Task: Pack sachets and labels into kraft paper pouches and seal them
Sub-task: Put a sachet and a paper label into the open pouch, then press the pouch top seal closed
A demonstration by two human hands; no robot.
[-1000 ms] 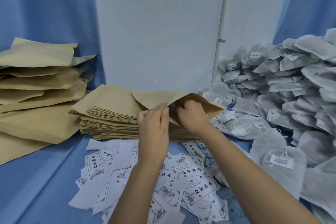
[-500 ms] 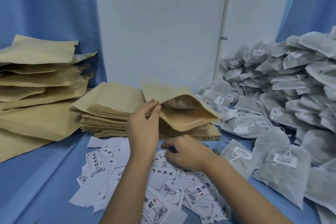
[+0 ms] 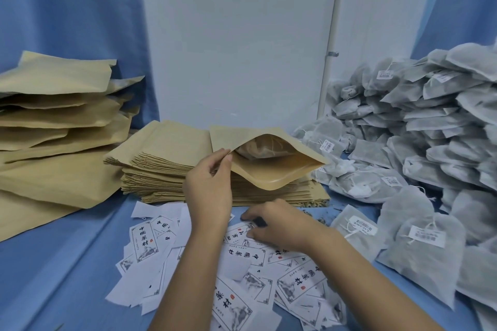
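Pinching the open kraft pouch [image 3: 274, 169] with the left hand [image 3: 208, 188], thumb and forefinger closed on the left corner of its mouth, other fingers loosely curled behind. Holding it just above the flat pouch stack [image 3: 166, 158], toward the back edge of the blue-cloth worktop [image 3: 67, 263], mouth gaping toward the near edge, mouth's long axis running left-right. Already carrying one sachet [image 3: 261, 149] inside, pale mesh showing through the opening. Working the right hand [image 3: 277, 226] down on the label pile [image 3: 242, 263] at the near edge, fingers bent, tips touching one label [image 3: 242, 234]; cannot tell whether gripping it or only pressing. Judging the step as label pickup, then insertion: pouch mouth lying up and away from the right fingertips, just beyond them, right hand clearly the nearer. Expecting thin printed paper slips, overlapping, prone to lifting in pairs. Noting stiff matte kraft with a smoother inner lining, soft pillowy sachet heap [image 3: 430, 121] along the right edge, filled pouches [image 3: 53, 115] piling at the left edge.
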